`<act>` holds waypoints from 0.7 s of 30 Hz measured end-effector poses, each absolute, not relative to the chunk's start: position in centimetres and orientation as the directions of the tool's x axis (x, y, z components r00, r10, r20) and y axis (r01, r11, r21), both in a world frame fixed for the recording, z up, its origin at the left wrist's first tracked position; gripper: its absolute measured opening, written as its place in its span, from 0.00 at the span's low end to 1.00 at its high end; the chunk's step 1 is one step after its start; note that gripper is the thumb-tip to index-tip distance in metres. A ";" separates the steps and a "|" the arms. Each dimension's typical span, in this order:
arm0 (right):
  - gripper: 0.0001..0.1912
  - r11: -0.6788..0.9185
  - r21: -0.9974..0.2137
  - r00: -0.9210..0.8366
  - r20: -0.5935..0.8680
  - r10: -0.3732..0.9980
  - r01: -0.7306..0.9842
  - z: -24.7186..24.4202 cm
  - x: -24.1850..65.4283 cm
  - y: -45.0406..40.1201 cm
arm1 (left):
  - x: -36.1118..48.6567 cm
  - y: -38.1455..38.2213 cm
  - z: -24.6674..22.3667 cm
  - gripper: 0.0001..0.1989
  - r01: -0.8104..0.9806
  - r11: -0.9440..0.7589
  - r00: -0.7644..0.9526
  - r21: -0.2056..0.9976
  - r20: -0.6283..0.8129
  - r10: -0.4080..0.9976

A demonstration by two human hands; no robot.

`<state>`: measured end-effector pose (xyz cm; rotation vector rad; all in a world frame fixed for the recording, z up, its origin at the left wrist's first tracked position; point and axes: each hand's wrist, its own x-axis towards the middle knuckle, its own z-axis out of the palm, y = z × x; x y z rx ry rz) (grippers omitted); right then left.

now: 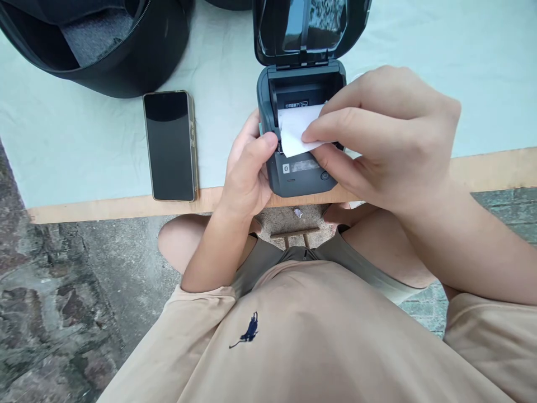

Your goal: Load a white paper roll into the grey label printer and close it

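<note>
OK so clock directions here have 12 pointing away from the person. There's a small dark printer (302,182) at the table's near edge, lid (304,33) flipped up at its 12 o'clock. The white paper (293,131) sits over the open bay. The right hand (398,129) comes in from about 4 o'clock and has the paper pinched, index finger on top, thumb at the lower edge, most of that thumb's tip tucked out of sight.

Key bit: the free end sticks out toward 9 o'clock from that pinch. The visible piece runs roughly 9 to 3, so crosswise to the printer's 12-to-6 length. Can't tell how long it really is, since the right hand covers the other end. The right hand is the one on it; the left hand (251,168) is wrapped round the printer's 9 o'clock side, thumb just beside the paper's free edge.

Phone (168,145) lies at 9 o'clock from the printer, black bag (155,50) around 10, all on a pale cloth (222,67).
</note>
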<state>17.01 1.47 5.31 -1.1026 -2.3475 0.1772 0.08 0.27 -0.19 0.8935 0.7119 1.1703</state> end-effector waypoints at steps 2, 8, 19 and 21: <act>0.12 0.671 -0.341 -0.534 0.417 0.736 0.658 5.2 17.1 1.4 | 0.0 0.2 -0.3 0.18 -0.439 0.110 0.242 0.892 -0.001 0.970; 0.07 0.723 -0.361 -0.582 0.432 0.689 0.589 4.7 17.5 1.5 | 0.0 0.1 -0.9 0.19 -0.444 0.035 0.214 0.895 0.068 0.975; 0.17 0.465 -0.512 -0.369 0.284 0.885 0.722 6.7 17.2 0.0 | -0.4 0.6 -2.1 0.30 -0.414 0.003 0.169 0.910 0.074 0.983; 0.16 0.467 -0.525 -0.394 0.253 0.884 0.711 6.6 17.2 0.0 | -0.3 0.6 -2.0 0.29 -0.424 -0.004 0.159 0.906 0.079 0.984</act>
